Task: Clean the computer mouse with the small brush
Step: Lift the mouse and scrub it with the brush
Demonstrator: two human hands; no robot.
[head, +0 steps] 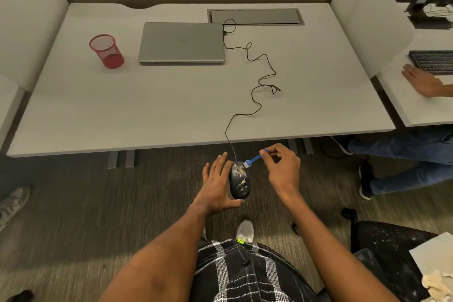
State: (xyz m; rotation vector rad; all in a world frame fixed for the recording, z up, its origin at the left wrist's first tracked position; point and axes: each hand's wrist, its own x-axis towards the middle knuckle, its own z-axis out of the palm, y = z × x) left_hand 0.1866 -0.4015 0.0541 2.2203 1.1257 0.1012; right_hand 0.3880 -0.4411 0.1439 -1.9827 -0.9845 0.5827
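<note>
A black computer mouse (239, 182) with yellowish crumbs on its top rests against the palm and thumb of my left hand (215, 185), held in the air in front of the desk's near edge. The fingers of that hand are stretched out along the mouse's left side. My right hand (282, 169) pinches a small blue brush (253, 159) by its handle. The white bristles touch the front end of the mouse, near where the black cable (259, 81) leaves it. The cable snakes up over the desk to a shut grey laptop (181, 43).
A red mesh pen cup (106, 51) stands left of the laptop on the grey desk (122, 110). A cable hatch (256, 16) lies at the back. Another person's hand (420, 81) rests by a keyboard (432, 61) on the desk to the right. A black chair (387, 245) stands at lower right.
</note>
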